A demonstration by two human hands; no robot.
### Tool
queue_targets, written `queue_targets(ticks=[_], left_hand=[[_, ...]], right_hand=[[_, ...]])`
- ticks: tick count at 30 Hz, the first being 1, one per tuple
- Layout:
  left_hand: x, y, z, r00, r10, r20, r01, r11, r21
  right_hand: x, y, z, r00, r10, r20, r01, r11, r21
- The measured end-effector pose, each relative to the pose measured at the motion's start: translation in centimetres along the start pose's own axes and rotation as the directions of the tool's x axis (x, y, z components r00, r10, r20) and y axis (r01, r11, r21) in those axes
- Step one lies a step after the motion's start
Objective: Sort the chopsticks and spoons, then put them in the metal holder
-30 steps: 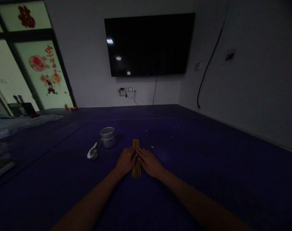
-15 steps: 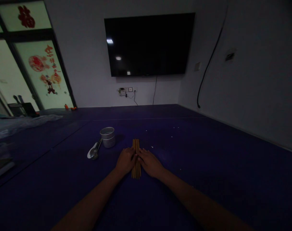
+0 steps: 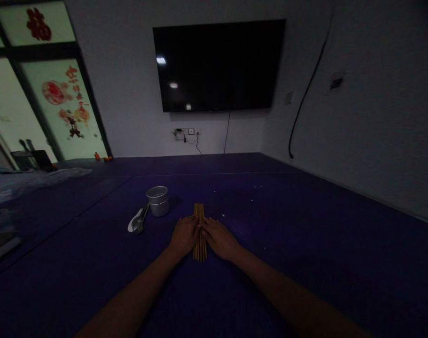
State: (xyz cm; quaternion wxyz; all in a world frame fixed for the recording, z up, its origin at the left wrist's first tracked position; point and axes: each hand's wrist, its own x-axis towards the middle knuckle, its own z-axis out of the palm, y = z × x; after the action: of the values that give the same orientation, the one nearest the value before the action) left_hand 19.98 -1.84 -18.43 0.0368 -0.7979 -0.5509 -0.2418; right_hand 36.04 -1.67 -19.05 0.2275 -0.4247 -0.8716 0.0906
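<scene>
A bundle of brown chopsticks (image 3: 200,251) lies lengthwise on the dark blue surface, its far and near ends showing beyond my hands. From the left, my left hand (image 3: 184,234) presses against the bundle, fingers closed along its side. Opposite it, my right hand (image 3: 221,238) holds the other side, so the chopsticks are squeezed together between both hands. The thumbs come close to each other over the middle of the bundle. Left of the hands stands a metal cup (image 3: 159,207), upright. Beside the cup lie a white spoon (image 3: 131,226) and metal spoons (image 3: 139,226), partly overlapping.
The blue surface (image 3: 305,263) reaches back to the wall, with a few small white scraps (image 3: 223,215) on it. A clear plastic container (image 3: 2,232) sits at the left edge. Crumpled plastic sheeting (image 3: 58,176) and a dark box (image 3: 41,160) are farther back.
</scene>
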Motion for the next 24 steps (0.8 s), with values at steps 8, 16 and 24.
queue_targets(ticks=[8, 16, 24], left_hand=[[-0.1, 0.2, -0.1, 0.999, -0.039, 0.011, 0.039, 0.999, 0.010], [-0.1, 0.5, -1.5, 0.987, 0.020, -0.157, -0.021, 1.000, -0.008], [-1.3, -1.8, -6.1, 0.850, 0.049, -0.525, 0.094, 0.966, 0.242]], right_hand=[[-0.1, 0.0, 0.0, 1.000, 0.003, -0.009, -0.003, 1.000, 0.009], [0.0, -0.5, -1.1, 0.978, -0.029, -0.205, 0.042, 0.997, 0.062], [-0.6, 0.4, -3.5, 0.948, -0.009, -0.317, -0.005, 0.999, -0.045]])
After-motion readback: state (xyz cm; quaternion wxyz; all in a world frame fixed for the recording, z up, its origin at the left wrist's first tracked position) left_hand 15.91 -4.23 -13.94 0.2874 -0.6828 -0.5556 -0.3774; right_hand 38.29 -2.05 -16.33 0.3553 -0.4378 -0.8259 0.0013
